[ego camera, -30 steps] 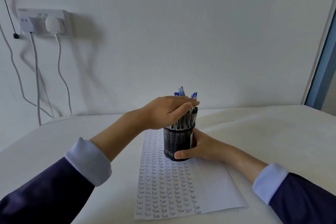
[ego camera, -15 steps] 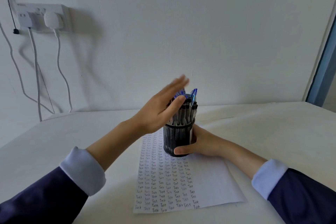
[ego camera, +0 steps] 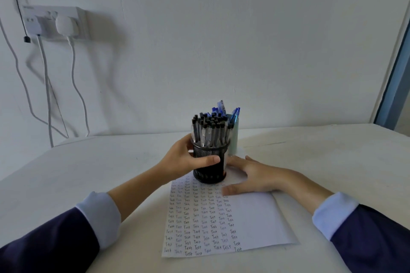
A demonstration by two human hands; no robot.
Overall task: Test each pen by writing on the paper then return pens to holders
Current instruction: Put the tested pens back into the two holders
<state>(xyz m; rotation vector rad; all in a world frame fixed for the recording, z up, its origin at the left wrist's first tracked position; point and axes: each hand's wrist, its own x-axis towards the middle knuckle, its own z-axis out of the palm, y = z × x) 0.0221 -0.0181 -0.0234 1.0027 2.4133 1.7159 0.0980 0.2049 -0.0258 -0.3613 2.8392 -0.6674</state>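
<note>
A black mesh holder (ego camera: 210,172) stands on the top edge of the paper (ego camera: 250,221), packed with several black-capped pens (ego camera: 209,132). My left hand (ego camera: 184,158) wraps around the holder from the left, thumb across its front. My right hand (ego camera: 255,176) lies flat on the paper just right of the holder, fingers spread, holding nothing. Behind the black holder stands a pale green holder (ego camera: 234,139) with several blue pens (ego camera: 221,109). The left part of the paper is covered with rows of the handwritten word "Test".
The white table (ego camera: 77,175) meets a white wall at the back. A wall socket (ego camera: 55,22) with a plug and hanging cables sits at the upper left. A blue door frame (ego camera: 397,77) runs along the right edge.
My left hand came off the pen tops and dropped down to grip the holder's left side. My right hand let go of the holder and now lies flat on the paper.
</note>
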